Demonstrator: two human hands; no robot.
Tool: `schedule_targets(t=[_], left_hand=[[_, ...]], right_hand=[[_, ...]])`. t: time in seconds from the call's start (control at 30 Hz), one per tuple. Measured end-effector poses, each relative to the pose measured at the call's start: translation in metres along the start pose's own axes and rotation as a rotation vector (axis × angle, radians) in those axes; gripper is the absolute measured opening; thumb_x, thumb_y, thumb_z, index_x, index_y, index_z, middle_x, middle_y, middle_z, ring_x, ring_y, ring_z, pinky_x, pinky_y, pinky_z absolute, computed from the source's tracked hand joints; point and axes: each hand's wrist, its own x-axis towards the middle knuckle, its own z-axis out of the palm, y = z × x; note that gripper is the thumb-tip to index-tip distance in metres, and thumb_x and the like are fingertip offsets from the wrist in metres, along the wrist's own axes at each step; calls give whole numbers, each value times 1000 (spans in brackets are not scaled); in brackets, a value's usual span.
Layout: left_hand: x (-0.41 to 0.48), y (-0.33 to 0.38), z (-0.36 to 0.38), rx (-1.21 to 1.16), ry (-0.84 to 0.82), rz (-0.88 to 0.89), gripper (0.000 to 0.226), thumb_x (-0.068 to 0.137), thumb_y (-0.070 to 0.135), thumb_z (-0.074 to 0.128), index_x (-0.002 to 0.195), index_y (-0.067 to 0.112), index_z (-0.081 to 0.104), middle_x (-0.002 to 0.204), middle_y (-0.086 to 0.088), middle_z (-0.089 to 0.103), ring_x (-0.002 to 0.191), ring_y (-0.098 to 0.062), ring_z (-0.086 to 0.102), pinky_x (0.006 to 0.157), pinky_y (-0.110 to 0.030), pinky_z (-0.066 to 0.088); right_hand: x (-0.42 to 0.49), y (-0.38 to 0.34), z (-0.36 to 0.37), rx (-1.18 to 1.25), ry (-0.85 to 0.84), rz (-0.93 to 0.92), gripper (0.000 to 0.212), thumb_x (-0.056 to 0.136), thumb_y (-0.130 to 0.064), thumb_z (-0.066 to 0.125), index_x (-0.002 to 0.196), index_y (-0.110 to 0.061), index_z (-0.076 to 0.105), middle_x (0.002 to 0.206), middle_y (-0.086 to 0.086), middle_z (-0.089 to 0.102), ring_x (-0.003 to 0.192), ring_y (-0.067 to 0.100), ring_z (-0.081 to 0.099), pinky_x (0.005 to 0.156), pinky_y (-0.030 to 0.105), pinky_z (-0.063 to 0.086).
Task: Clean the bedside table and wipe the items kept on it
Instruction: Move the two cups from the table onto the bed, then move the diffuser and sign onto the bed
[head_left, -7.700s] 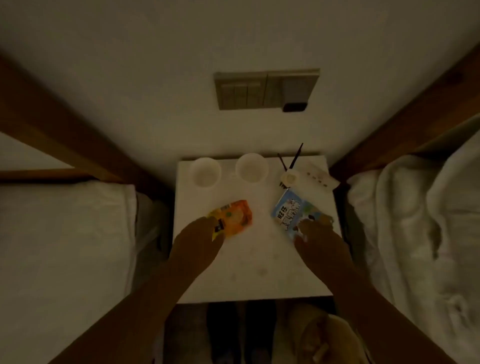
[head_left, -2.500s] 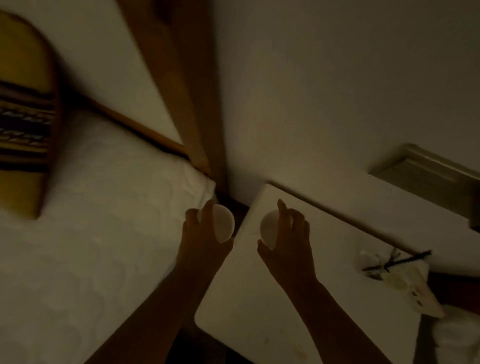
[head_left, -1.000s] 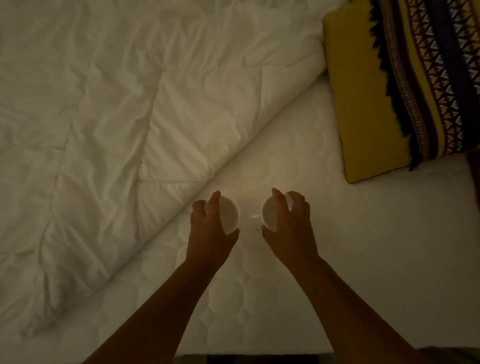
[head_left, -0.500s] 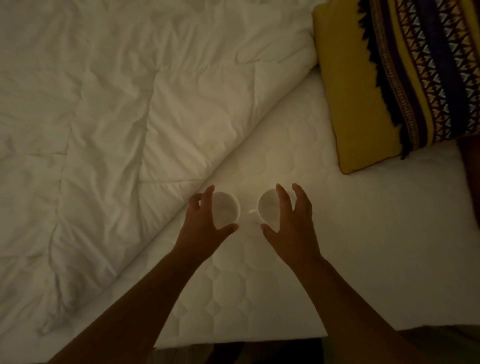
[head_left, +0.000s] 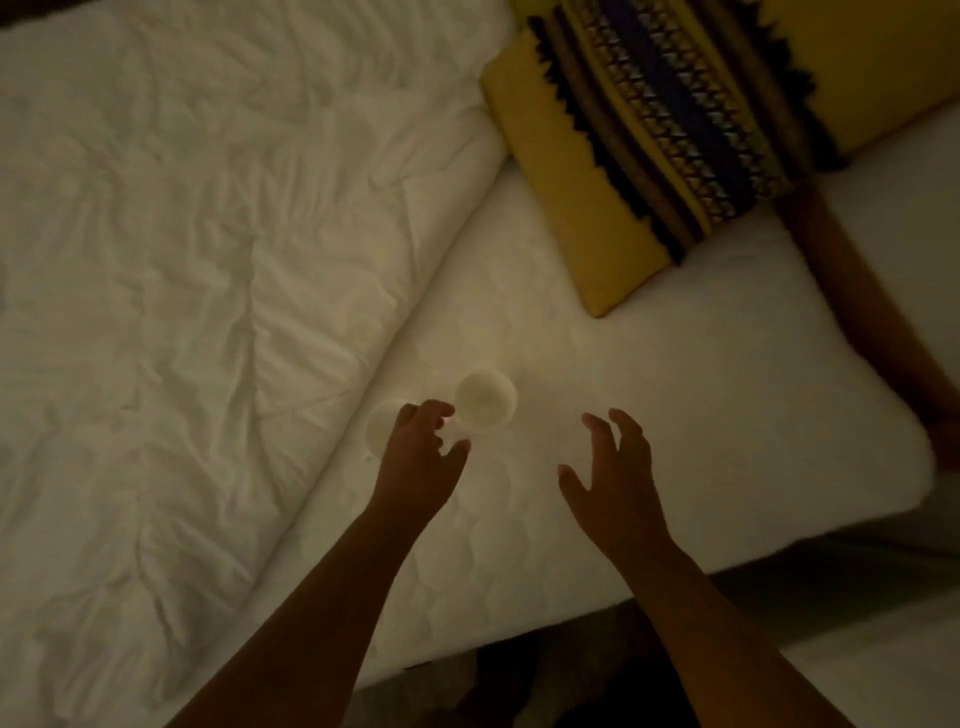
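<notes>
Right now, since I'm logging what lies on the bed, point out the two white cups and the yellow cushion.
Uncovered cup (head_left: 485, 402): head view, on its open inside.
Half-hidden cup (head_left: 379, 434): head view, on the rim showing beside the left hand (head_left: 418, 460).
Yellow cushion (head_left: 558, 218): head view, on its plain yellow part.

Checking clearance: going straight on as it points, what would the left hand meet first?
Probably the farther white cup, right ahead of the left hand; relative height is unclear.

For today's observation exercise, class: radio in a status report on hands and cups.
Right hand open, holding nothing. Left hand over left cup, grip unclear. Right cup upright on mattress. Nothing in the way.
</notes>
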Motion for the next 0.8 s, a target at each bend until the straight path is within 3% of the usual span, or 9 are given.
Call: schedule_targets(t=[0.2,0.43,0.5,0.57,0.8], left_hand=[[-41,85,73,140,-304,232,30,85,29,68,112,23,58,100,6,59,80,-5,58,73,-19,47],[-109,181,195,265,-573,409,27,88,29,63,113,27,54,96,11,58,80,-1,54,64,-11,40],[-128,208,223,305,-687,452,30,90,25,60,120,23,53,107,3,62,90,-9,59,76,-20,49],[-151,238,253,373,-799,515,38,93,25,57,129,17,50,117,-5,61,102,-18,59,87,-28,47],[-236,314,344,473,-893,880,30,91,29,61,118,19,51,90,0,66,76,-10,58,59,-14,38]], right_hand=[[-45,94,-62,137,15,214,46,92,-31,57,135,-17,46,140,7,41,128,22,40,105,35,40],[-139,223,-109,262,49,490,46,95,-33,53,138,-17,42,136,6,50,124,22,49,100,32,41],[-171,254,-116,262,41,545,49,96,-35,52,140,-17,41,135,6,53,122,20,51,103,31,40],[-208,286,-123,278,76,603,46,94,-36,53,136,-19,43,126,4,58,116,19,55,100,32,44],[-322,369,-143,331,202,789,40,91,-39,54,127,-23,45,113,0,64,102,15,61,82,24,44]])
